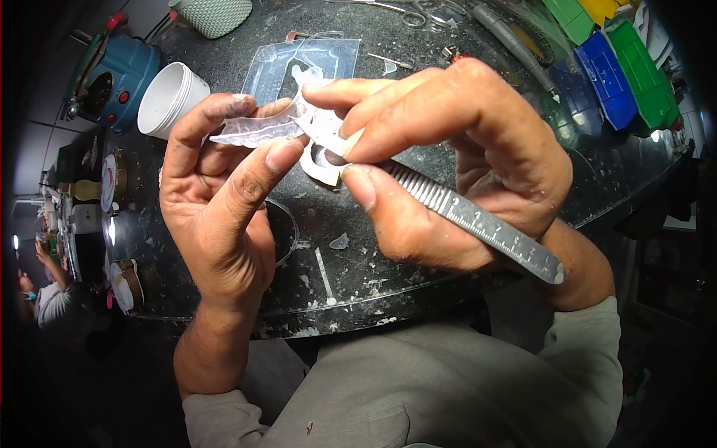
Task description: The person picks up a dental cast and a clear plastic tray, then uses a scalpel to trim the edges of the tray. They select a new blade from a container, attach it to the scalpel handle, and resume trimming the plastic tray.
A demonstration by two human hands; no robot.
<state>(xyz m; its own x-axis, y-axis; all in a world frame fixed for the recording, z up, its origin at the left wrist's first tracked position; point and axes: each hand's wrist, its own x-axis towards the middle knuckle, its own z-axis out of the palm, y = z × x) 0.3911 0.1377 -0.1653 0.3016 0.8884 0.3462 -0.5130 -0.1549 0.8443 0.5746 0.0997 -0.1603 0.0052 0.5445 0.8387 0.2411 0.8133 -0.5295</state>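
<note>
My left hand (224, 205) pinches a thin, clear moulded plastic piece (258, 131) between thumb and fingers, raised above the dark worktop. It has wavy, uneven edges. In my right hand (463, 127) is a metal scalpel handle (493, 228) with ridges and ruler marks, its butt end pointing down and right. The blade end is hidden by my fingertips. My right index finger touches the plastic piece near its upper right part. Behind the hands, a pale curved piece (323, 173) lies on the worktop, partly covered.
A clear plastic sheet (269, 63) lies behind my hands, near a white cup (172, 97) and a blue machine (123, 78). Scissors (414, 19), a grey handpiece (511, 48), and blue (605, 82) and green (642, 75) bins stand farther back. Another person (52, 291) is at far left.
</note>
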